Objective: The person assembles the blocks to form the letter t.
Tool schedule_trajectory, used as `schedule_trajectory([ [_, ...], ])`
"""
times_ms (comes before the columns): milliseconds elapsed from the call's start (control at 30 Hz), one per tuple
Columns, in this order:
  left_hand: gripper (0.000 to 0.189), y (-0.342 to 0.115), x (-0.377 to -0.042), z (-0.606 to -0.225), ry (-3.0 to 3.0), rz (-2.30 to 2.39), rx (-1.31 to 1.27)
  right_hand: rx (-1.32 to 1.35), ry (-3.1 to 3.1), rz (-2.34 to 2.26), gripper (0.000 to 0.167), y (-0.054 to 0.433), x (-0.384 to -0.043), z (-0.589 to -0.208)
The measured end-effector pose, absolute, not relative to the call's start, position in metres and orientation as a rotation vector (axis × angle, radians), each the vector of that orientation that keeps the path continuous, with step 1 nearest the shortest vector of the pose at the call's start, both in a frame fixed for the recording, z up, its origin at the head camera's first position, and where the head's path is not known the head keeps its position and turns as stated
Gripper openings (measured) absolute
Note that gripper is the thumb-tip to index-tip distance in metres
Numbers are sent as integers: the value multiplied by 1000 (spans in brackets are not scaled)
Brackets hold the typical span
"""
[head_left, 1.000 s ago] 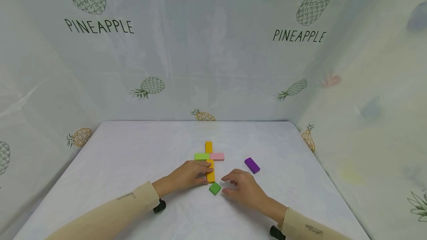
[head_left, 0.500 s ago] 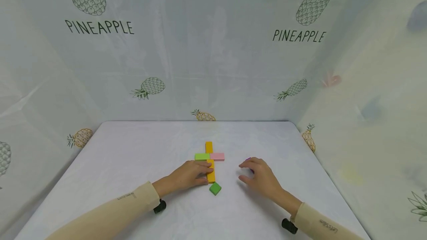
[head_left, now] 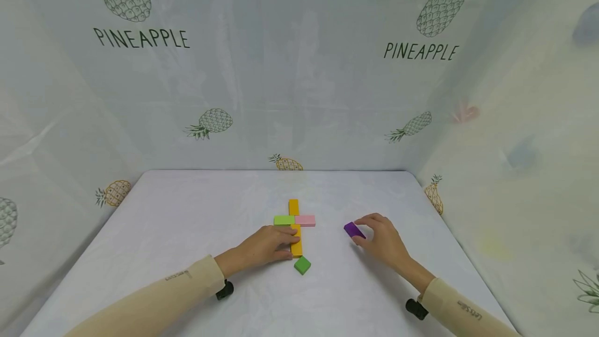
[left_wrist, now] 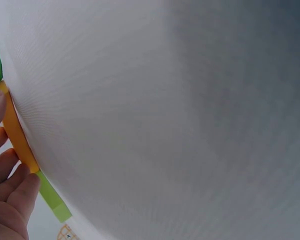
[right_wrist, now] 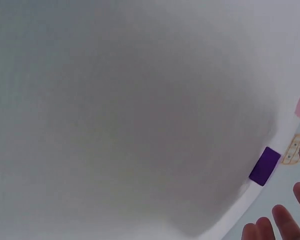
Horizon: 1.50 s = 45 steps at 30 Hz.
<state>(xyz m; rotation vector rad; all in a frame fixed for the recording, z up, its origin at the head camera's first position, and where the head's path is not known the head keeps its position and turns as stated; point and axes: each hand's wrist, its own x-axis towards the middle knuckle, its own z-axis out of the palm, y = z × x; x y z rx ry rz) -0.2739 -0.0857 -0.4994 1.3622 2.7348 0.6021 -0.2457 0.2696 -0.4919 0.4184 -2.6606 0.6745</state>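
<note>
My left hand (head_left: 267,246) holds the nearer yellow block (head_left: 297,247) in place on the table, fingertips over its upper part and thumb by its near end. In the left wrist view its fingers lie along this block. A light green block (head_left: 283,220) and a pink block (head_left: 305,220) meet end to end beyond it, and a farther yellow block (head_left: 293,207) continues the line. A green block (head_left: 302,265) sits turned at the near end. My right hand (head_left: 383,241) reaches around a purple block (head_left: 354,230), thumb and forefinger apart; the right wrist view shows a gap between fingertips and block.
The white table (head_left: 210,196) ends in a straight back edge before a hanging pineapple-print sheet (head_left: 299,82), with sheets at both sides. A black wrist camera (head_left: 225,289) sits under the left sleeve, another black camera (head_left: 416,309) under the right.
My right hand has moved right and away from beside the green block to the purple block. My left hand and the arranged blocks have stayed in place.
</note>
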Motion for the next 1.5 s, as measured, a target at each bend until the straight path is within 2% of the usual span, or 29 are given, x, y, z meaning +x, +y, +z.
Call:
schedule_trajectory([
  [367,48,-87,-276,-503,2730,614,1373,389,-2704,748,39,276,-248,-498],
  [1500,47,-86,-275,-501,2740,598,1352,387,-2789,823,29,275,-252,-500],
])
